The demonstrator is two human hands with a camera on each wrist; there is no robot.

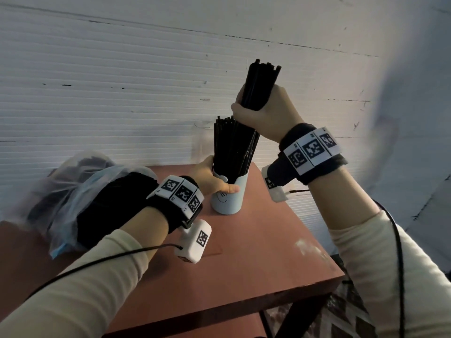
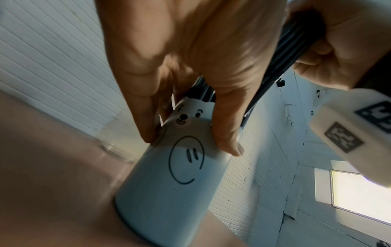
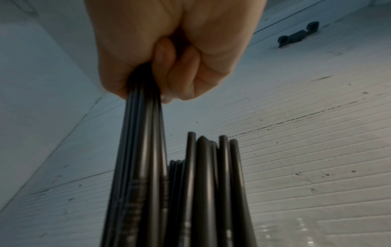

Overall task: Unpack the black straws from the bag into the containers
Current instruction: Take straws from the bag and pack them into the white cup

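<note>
A pale blue cup [image 1: 228,200] with a bear face drawn on it [image 2: 180,175] stands on the reddish table [image 1: 256,252], tilted a little. Several black straws [image 1: 229,147] stand in it. My left hand [image 1: 212,178] grips the cup near its rim, thumb on one side and fingers on the other [image 2: 228,133]. My right hand [image 1: 263,111] holds a bundle of black straws [image 1: 262,86] in a fist above the cup, with the bundle's lower ends among those in the cup [image 3: 139,158]. A clear plastic bag [image 1: 80,191] with more black straws lies at the left.
A clear glass-like container [image 2: 118,147] stands behind the cup near the white ribbed wall [image 1: 122,81]. The table's right edge [image 1: 305,230] drops off close to the cup. Cables run from both wrist cameras along my sleeves.
</note>
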